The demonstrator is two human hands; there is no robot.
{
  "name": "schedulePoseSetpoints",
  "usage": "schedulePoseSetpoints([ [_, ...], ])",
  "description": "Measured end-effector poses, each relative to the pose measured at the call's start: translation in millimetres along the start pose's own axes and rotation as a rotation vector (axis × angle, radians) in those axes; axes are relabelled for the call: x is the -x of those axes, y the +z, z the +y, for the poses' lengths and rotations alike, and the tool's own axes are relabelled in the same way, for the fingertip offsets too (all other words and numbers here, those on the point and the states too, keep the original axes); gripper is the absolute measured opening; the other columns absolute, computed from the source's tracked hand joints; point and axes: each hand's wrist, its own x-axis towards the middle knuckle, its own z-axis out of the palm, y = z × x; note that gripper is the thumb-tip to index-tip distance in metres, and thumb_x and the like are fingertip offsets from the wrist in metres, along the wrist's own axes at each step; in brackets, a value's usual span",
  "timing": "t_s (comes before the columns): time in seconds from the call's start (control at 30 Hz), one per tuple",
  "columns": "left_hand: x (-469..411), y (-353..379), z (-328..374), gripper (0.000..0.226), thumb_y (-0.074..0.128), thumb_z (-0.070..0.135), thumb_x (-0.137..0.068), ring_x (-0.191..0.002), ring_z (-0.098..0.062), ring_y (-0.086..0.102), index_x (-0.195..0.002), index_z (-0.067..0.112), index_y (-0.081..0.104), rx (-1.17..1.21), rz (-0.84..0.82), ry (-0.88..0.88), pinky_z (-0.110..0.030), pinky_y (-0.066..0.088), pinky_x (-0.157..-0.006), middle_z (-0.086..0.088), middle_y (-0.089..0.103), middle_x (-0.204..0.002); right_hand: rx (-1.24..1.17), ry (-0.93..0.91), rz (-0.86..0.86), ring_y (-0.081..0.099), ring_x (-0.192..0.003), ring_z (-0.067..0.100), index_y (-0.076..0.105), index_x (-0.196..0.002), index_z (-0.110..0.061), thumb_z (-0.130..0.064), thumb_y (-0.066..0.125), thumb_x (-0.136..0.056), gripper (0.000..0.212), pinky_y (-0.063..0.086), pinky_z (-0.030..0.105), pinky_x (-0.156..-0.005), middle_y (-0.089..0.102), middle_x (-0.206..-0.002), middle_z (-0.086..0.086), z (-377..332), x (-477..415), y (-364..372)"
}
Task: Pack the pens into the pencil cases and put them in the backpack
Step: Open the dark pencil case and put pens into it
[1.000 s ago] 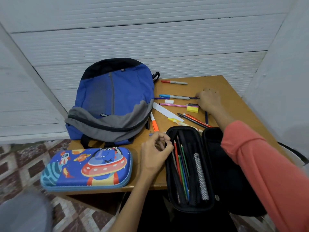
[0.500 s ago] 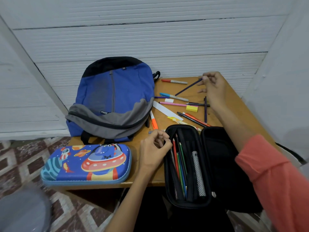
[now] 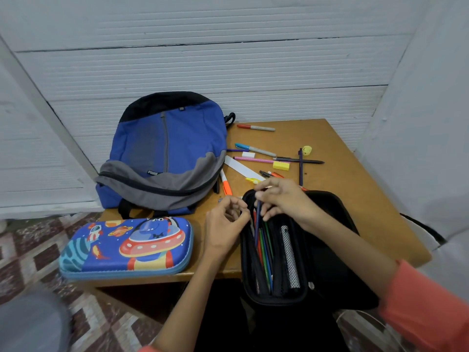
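Observation:
An open black pencil case hangs over the table's front edge, with several coloured pencils standing in its left half. My right hand pinches a dark blue pen and holds it tip-down into that half. My left hand grips the case's left rim with curled fingers. A closed blue space-print pencil case lies at the front left. The blue and grey backpack lies zipped at the back left. Loose pens and markers are scattered behind the black case.
On the wooden table also lie a yellow eraser, a yellow sharpener, a white ruler, an orange highlighter and a red-capped marker. White walls close in behind and on the right. Tiled floor shows at the left.
My right hand has come back from the far side of the table with the dark pen and now holds it in the black case. The left hand stays on the rim.

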Motion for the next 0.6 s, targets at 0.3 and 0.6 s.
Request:
schedulePoseSetpoints([
  [0.3, -1.8, 0.3, -2.0, 0.013, 0.070, 0.010, -0.076, -0.061, -0.004, 0.050, -0.078, 0.022, 0.065, 0.035, -0.011, 0.005, -0.018, 0.040, -0.058, 0.010, 0.061, -0.070, 0.231, 0.033, -0.078, 0.065, -0.055, 0.022, 0.058, -0.110, 0.000, -0.001, 0.062, -0.090, 0.020, 0.058, 0.028, -0.052, 0.063, -0.079, 0.012, 4.0, 4.9, 8.2],
  [0.6, -2.2, -0.7, -5.2, 0.008, 0.069, 0.016, -0.077, -0.061, -0.007, 0.046, -0.081, 0.020, 0.063, 0.066, -0.033, 0.008, -0.026, 0.039, -0.059, 0.003, 0.059, -0.070, 0.288, 0.016, -0.038, 0.062, -0.053, 0.021, 0.058, -0.109, -0.004, 0.000, 0.067, -0.086, 0.025, 0.049, 0.024, -0.041, 0.063, -0.077, 0.010, 7.7, 2.4, 10.5],
])
